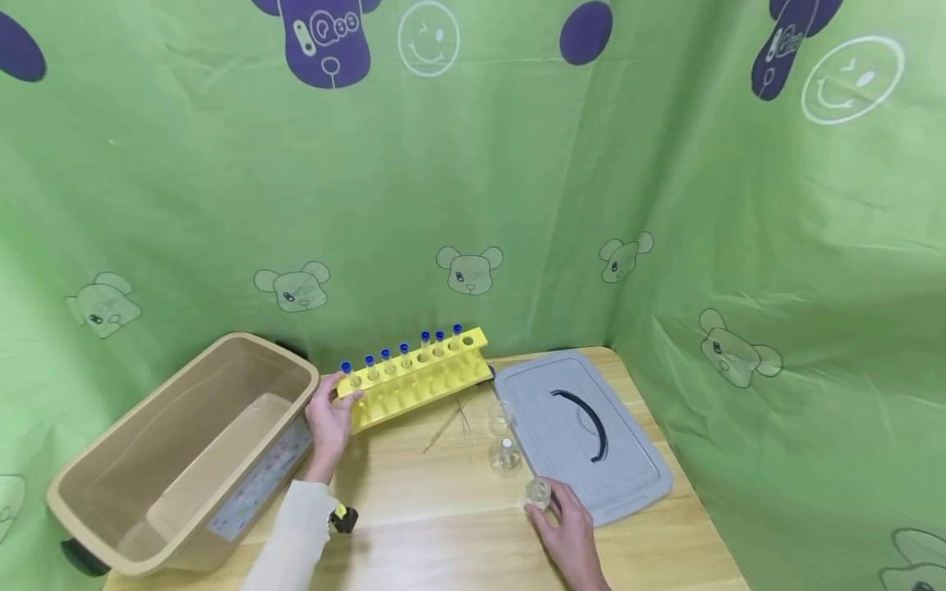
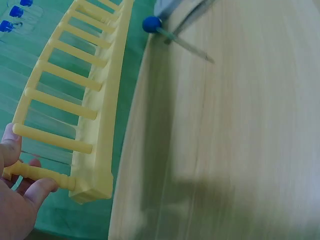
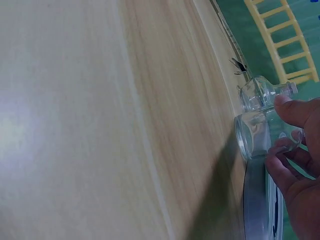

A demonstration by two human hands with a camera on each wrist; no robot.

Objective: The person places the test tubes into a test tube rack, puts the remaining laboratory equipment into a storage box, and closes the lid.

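At the back of the table, my left hand (image 1: 330, 419) grips the left end of a yellow test tube rack (image 1: 414, 390). Thumb and fingers wrap its end post in the left wrist view. Several test tubes (image 1: 404, 355) with blue caps stand in the rack's upper holes. My right hand (image 1: 569, 529) holds a small clear glass vessel (image 1: 538, 492) at the near left edge of the grey lid; in the right wrist view it sits between thumb and fingers. Just beyond stands a clear glass flask (image 1: 506, 456), with a clear beaker (image 1: 500, 419) behind it.
A deep tan bin (image 1: 185, 443) stands on the left. The grey lid (image 1: 547, 410) with a black handle (image 1: 591, 423) lies at the right. Thin rods (image 1: 443, 427) lie in front of the rack; a blue-ended dropper (image 2: 151, 24) shows in the left wrist view. Green curtains surround the table.
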